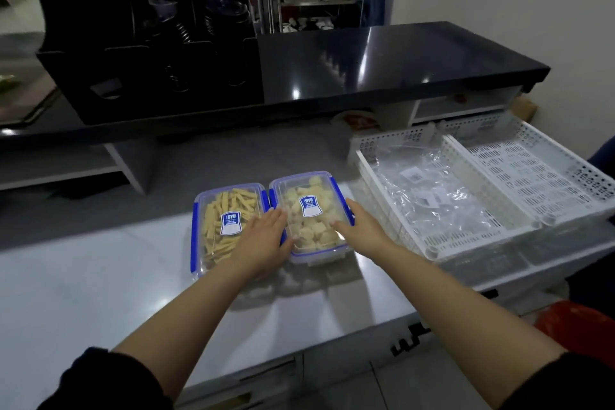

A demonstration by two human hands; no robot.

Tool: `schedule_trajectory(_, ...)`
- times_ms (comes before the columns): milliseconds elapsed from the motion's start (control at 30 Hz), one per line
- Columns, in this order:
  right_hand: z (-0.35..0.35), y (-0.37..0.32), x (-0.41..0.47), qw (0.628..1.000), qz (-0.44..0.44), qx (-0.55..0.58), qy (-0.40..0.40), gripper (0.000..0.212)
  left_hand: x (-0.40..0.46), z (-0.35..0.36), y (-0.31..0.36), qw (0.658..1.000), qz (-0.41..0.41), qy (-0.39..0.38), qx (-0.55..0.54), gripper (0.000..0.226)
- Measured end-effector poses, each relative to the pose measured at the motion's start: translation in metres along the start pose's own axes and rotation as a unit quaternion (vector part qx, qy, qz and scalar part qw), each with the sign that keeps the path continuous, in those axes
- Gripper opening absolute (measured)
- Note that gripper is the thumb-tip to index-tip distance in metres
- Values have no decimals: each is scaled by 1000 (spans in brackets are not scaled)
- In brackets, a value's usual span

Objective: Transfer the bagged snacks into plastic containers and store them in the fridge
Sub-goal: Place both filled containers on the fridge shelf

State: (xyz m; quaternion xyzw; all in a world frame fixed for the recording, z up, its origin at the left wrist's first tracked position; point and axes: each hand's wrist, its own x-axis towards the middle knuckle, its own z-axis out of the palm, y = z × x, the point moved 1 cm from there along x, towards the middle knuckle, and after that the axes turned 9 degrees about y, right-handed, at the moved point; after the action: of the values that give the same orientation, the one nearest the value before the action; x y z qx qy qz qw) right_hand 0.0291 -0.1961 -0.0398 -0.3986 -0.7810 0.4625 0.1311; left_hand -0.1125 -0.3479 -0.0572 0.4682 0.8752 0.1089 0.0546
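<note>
Left hand (263, 240) and right hand (361, 226), fingers flat and straight, press the lidded chunk-snack container (311, 216), likely sealing it.

I read only "DYU" on the blue-and-white lid stickers of the left container (229, 223) and the right container (311, 210); smaller print blurs.
</note>
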Motion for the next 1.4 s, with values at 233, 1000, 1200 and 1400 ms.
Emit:
schedule_trajectory(233, 15, 22, 12, 999, -20, 39, 25, 55, 17, 9, -2, 1000, 14, 5, 21, 68)
schedule_trajectory(1000, 18, 59, -26, 981, 55, 162, 87, 55, 37, 35, 47, 879, -295, 24, -373, 74)
schedule_trajectory(1200, -2, 56, -65, 974, 53, 209, 65, 47, -8, 31, 61, 851, -275, 46, -445, 69)
schedule_trajectory(1400, -51, 54, -133, 961, 9, 265, 83, 51, -59, -2, 110, 857, -146, 81, -487, 56)
